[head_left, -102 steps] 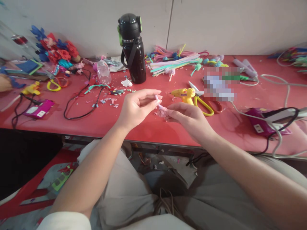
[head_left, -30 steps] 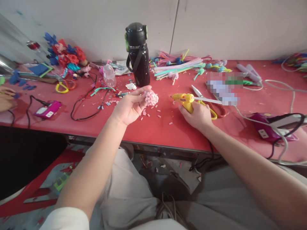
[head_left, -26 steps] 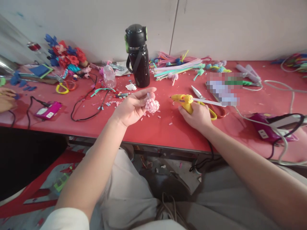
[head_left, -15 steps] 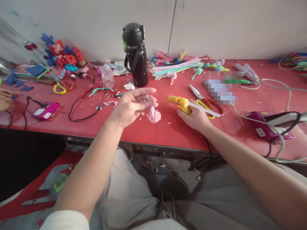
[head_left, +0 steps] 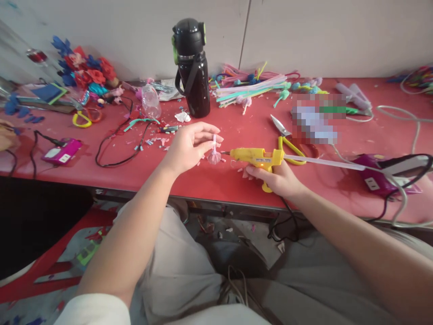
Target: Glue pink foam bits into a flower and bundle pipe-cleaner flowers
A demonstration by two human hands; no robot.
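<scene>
Between the thumb and fingers of my left hand (head_left: 189, 146) hangs a small pink fuzzy flower (head_left: 214, 156), pinched by its pale lilac stem with the bloom downward. My right hand (head_left: 279, 178) is closed round the handle of a yellow glue gun (head_left: 257, 156), which lies level and points left. Its nozzle is close beside the flower; whether the two touch I cannot tell. A long whitish glue stick (head_left: 324, 161) juts out of the gun's back. Scissors (head_left: 287, 144) with yellow and red handles lie just behind my right hand.
A black flask (head_left: 194, 76) stands at the back of the red table (head_left: 203, 183). Pipe cleaners (head_left: 250, 92) lie to its right. Purple power boxes (head_left: 62, 151) with cables sit at both sides. A plastic bottle (head_left: 151, 101) and a person's hand (head_left: 6, 135) are at left.
My right hand has turned the glue gun level and brought its nozzle left to the flower. In my left hand the flower now hangs straighter. The view has shifted slightly.
</scene>
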